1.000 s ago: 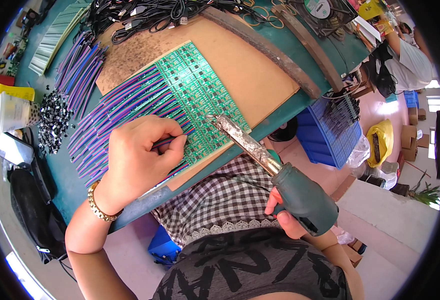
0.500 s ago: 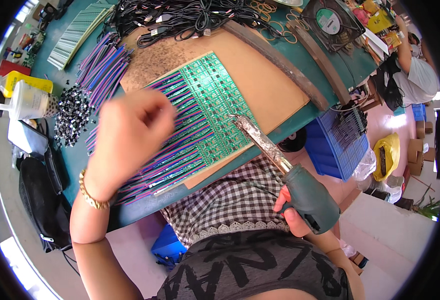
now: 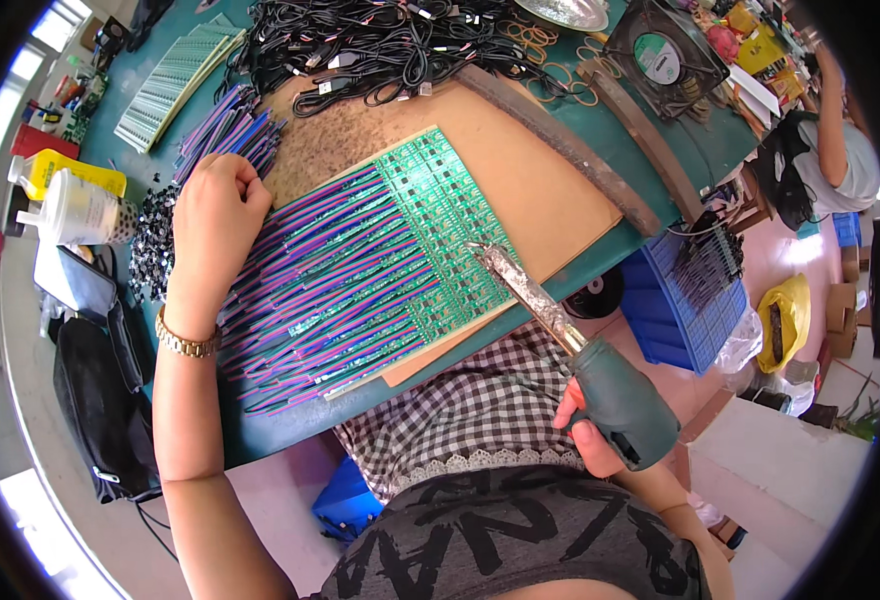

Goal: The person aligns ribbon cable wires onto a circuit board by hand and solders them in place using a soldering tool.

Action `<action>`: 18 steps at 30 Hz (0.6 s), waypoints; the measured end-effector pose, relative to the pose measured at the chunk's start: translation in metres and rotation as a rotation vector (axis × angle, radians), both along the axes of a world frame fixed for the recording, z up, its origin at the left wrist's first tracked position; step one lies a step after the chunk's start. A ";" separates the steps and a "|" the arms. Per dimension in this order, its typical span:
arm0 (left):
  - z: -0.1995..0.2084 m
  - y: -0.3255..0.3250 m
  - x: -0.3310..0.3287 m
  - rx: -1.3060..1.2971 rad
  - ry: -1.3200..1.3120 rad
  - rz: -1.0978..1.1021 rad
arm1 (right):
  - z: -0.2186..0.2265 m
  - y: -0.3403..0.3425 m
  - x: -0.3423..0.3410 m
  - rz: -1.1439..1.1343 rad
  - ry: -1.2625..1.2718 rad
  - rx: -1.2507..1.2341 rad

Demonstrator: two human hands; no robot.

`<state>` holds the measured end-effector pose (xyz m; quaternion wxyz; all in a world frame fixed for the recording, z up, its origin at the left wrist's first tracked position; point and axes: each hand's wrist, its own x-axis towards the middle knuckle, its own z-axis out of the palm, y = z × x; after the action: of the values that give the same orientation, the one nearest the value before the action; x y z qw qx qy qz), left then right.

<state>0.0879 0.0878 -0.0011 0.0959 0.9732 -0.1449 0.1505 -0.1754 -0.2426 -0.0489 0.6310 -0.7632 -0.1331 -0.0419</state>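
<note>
- PCB panel [image 3: 450, 205]: green, on brown board [image 3: 535, 175] at near edge of teal bench [image 3: 260, 435]; lies approx. mid-view, tilted.
- Attached wires [image 3: 325, 285]: multicol. rows, run from panel toward L side of bench.
- Soldering tool [image 3: 625, 400]: dk green body, foil-wrapped barrel; tip over panel, contact w/ it can't tell.
- R hand [image 3: 595, 445]: fingers curled round tool handle, closed on it; partly hidden behind body.
- L hand [image 3: 218, 205]: fingers bent inward, at near end of loose wire bundle [image 3: 228, 128]; can't tell if any wire gripped.
- Blk parts pile [image 3: 152, 240]: just L of L hand/wrist.
- Cup [image 3: 85, 210]: lidded, beside pile.
- Blk cables [image 3: 400, 50]: heaped at far side, beyond brown board.
- 2 bars [image 3: 560, 150]: far R of panel; fan [image 3: 660, 55] beyond.
- Blue crate [image 3: 675, 310]: off bench, R side.
</note>
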 end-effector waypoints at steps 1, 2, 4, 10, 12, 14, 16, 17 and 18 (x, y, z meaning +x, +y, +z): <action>-0.001 0.001 0.001 -0.052 -0.010 -0.034 | -0.001 -0.001 0.000 0.004 -0.016 -0.004; -0.002 0.001 0.001 -0.104 -0.019 -0.067 | -0.001 -0.002 0.001 0.015 -0.030 -0.036; -0.003 0.000 0.002 -0.104 -0.087 -0.116 | -0.003 -0.001 0.001 0.023 -0.046 -0.066; 0.022 -0.023 -0.026 -0.501 0.132 -0.142 | 0.004 -0.002 -0.003 -0.071 -0.032 -0.137; 0.027 -0.039 -0.048 -0.562 0.184 -0.215 | 0.010 -0.003 -0.006 -0.043 0.250 0.051; 0.028 -0.053 -0.076 -0.628 0.474 -0.289 | 0.015 -0.002 -0.010 -0.076 0.421 0.108; 0.019 -0.068 -0.090 -0.656 0.509 -0.348 | 0.015 0.000 -0.011 -0.177 0.354 0.101; 0.017 -0.071 -0.095 -0.605 0.453 -0.394 | 0.015 0.001 -0.011 -0.187 0.226 -0.051; 0.013 -0.075 -0.097 -0.542 0.384 -0.463 | 0.014 0.002 -0.012 -0.171 0.219 -0.043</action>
<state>-0.0094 0.0133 0.0119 0.4059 0.8646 -0.2949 -0.0268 -0.1870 -0.2410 -0.0347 0.6193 -0.7851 0.0011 -0.0091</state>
